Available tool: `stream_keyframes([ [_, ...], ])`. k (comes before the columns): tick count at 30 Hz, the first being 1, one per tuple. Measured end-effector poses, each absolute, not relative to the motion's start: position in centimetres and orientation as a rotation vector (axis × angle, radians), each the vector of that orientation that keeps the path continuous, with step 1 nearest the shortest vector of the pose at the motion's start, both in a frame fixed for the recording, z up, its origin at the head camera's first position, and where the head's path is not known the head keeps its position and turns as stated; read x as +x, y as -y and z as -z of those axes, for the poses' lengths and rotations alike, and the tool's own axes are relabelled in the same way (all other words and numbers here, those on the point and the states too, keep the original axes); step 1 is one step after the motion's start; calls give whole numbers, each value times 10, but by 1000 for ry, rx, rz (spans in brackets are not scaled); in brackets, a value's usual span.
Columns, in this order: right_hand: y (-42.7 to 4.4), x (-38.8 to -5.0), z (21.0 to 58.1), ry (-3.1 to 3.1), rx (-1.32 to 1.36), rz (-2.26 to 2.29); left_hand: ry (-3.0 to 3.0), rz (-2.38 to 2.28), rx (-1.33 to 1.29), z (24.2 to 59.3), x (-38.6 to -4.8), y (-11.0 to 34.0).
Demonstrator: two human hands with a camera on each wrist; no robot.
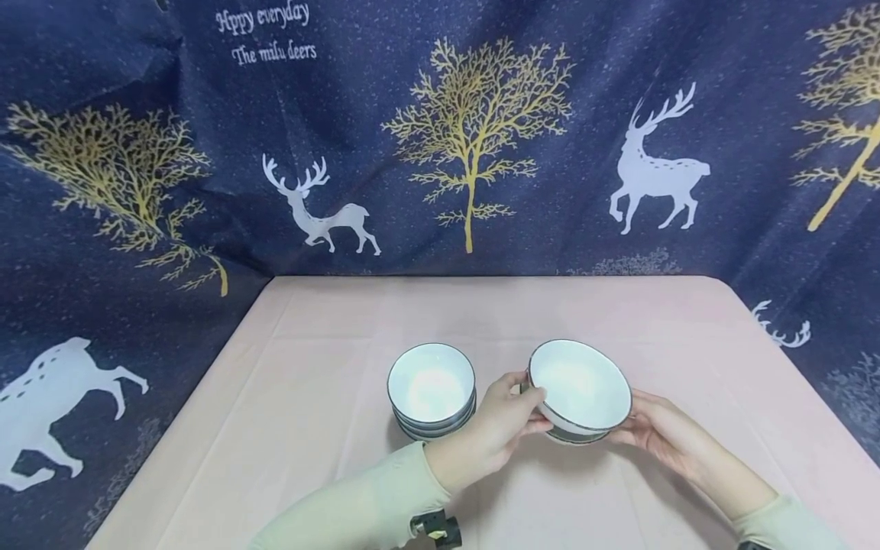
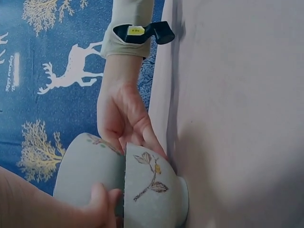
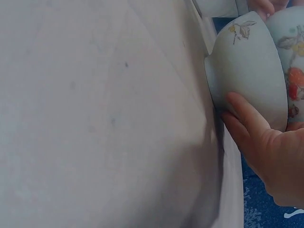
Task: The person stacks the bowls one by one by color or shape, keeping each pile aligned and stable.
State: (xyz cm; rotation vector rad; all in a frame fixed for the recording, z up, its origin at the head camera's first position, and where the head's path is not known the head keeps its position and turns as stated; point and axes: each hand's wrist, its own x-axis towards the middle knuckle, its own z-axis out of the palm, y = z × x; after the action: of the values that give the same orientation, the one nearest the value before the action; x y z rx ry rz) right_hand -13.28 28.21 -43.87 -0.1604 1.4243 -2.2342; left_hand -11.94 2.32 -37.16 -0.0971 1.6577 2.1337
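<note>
A tilted white bowl [image 1: 580, 386] with a dark rim sits over a lower bowl [image 3: 249, 66], whose side carries a leafy branch print. My left hand [image 1: 498, 424] grips the upper bowl at its left, thumb over the rim and fingers beneath. At the right, my right hand [image 1: 663, 435] curls round the side; in the right wrist view its fingers [image 3: 251, 118] lie along the lower bowl near its foot. Orange and red fruit decorate the upper bowl's outside in that view. Whether the lower bowl's foot touches the table cannot be told.
Left of the hands stands a stack of several similar bowls [image 1: 431, 386], close to my left forearm. A pale pink cloth covers the table [image 1: 330, 328]. Behind it hangs a dark blue curtain [image 1: 550, 252] with deer and trees.
</note>
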Motion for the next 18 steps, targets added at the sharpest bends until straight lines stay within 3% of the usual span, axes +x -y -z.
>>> stream_keyframes([
  [18,-284,-133,439,-1311,-237,2248,-1702,-2046,-82,378,-128,-15],
])
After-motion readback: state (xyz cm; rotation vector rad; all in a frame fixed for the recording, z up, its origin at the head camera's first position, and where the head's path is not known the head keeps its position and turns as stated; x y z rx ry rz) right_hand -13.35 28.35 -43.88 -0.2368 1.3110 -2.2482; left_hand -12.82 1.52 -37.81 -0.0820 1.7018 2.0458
